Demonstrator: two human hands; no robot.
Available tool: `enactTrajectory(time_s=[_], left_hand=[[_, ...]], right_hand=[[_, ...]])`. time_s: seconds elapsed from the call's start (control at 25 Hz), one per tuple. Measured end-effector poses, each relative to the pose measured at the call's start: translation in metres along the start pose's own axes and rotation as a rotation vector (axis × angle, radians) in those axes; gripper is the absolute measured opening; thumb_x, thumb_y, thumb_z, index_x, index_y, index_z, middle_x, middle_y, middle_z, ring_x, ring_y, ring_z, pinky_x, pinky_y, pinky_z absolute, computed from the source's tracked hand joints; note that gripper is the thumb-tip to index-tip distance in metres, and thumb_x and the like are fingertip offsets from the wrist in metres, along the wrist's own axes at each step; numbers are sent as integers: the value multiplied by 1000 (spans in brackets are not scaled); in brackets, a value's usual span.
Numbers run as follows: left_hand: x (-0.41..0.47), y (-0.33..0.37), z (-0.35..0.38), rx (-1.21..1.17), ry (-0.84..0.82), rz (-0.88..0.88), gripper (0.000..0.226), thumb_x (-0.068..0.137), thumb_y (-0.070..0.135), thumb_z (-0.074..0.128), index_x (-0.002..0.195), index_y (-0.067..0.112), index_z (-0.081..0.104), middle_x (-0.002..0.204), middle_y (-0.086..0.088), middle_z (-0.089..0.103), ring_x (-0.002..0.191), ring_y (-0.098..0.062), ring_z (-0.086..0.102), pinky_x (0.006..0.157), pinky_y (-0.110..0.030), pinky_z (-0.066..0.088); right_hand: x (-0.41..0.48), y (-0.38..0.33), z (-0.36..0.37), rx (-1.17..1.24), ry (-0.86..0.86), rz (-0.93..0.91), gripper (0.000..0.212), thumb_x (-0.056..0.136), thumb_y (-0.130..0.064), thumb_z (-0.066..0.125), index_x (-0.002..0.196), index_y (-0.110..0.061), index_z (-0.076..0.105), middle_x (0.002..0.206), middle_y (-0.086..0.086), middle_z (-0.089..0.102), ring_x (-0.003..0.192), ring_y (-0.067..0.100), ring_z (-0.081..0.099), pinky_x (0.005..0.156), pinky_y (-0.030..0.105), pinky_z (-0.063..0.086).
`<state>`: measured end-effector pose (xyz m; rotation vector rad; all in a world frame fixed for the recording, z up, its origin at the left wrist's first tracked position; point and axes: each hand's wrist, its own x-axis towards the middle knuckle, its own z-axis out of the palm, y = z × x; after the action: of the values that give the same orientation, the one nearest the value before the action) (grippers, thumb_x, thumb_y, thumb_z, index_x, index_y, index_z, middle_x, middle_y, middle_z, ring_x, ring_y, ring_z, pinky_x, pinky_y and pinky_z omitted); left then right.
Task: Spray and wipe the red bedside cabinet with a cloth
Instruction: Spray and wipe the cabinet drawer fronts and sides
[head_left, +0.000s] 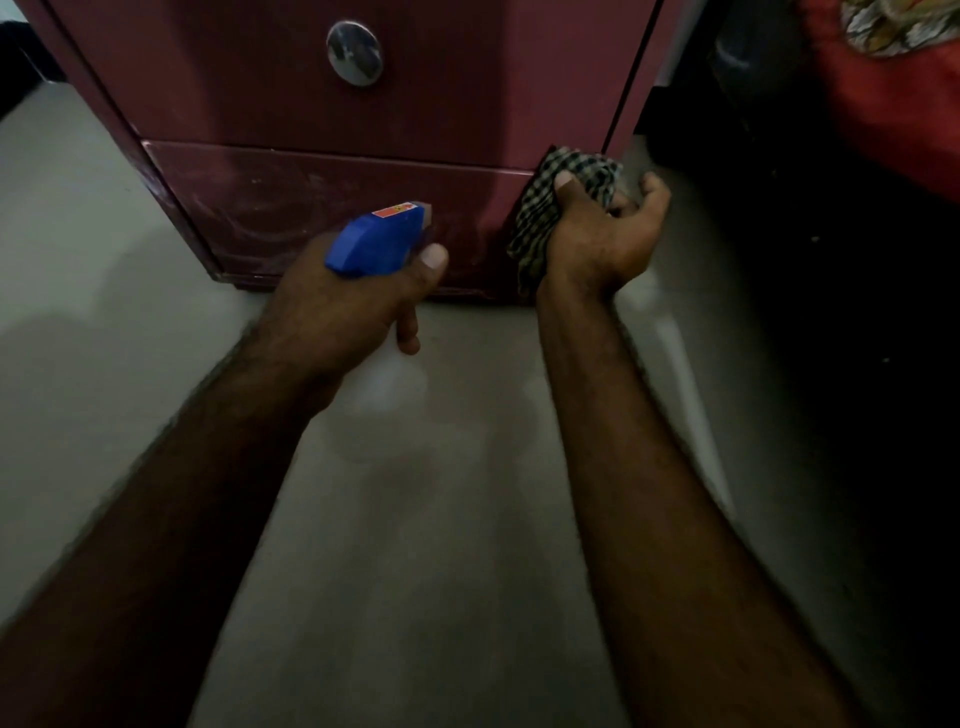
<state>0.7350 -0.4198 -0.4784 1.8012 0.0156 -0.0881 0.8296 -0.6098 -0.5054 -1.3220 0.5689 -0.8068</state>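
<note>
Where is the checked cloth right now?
Head view, right of centre: the checked cloth is bunched in the right hand against the lower right corner of the red cabinet, right of the blue spray bottle.

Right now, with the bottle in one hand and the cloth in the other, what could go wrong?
The spray bottle in the left hand aims at the low panel of the cabinet, close to the floor; mist may make it slippery. The cloth in the right hand sits at the right corner, so the smears further left might be missed.
</note>
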Motion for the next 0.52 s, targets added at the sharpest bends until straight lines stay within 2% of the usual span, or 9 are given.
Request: enactTrajectory(time_s=[0.08,0.2,0.32,0.44,0.52], left_hand=[[-2,-1,2,-6,0,-8,39,90,50,70,126,42,60,64,-9,66,70,-15,72,103,-39,45],[-6,2,6,-18,-8,4,31,91,46,70,121,43,62,66,-14,67,70,-16,71,108,-41,43],[-8,7,3,-36,-20,22,26,91,47,70,116,44,61,71,-19,69,78,-15,74,107,-42,44],[-7,6,-3,-9,-11,11,39,92,48,69,129,44,58,68,-18,67,82,-21,75,101,-37,44],[-7,6,-4,14,5,4,42,92,48,69,132,45,57,63,-10,66,81,-17,75,99,-36,42]], right_hand=[[-3,0,0,-31,-21,-13,74,70,-16,92,134,-12,56,92,-11,63,81,-1,62,62,3,46],[2,-4,-7,-17,-12,55,82,66,-15,95,137,-14,54,89,-13,62,82,5,65,70,22,57],[8,-4,-10,37,31,106,85,66,-12,94,139,-12,53,92,-10,61,83,10,66,71,22,54],[-8,-3,3,10,27,121,75,67,-17,94,132,-16,57,94,-8,65,86,10,68,68,19,55],[-16,-2,10,8,11,120,68,67,-17,93,126,-20,58,92,-7,69,84,9,69,72,26,61]])
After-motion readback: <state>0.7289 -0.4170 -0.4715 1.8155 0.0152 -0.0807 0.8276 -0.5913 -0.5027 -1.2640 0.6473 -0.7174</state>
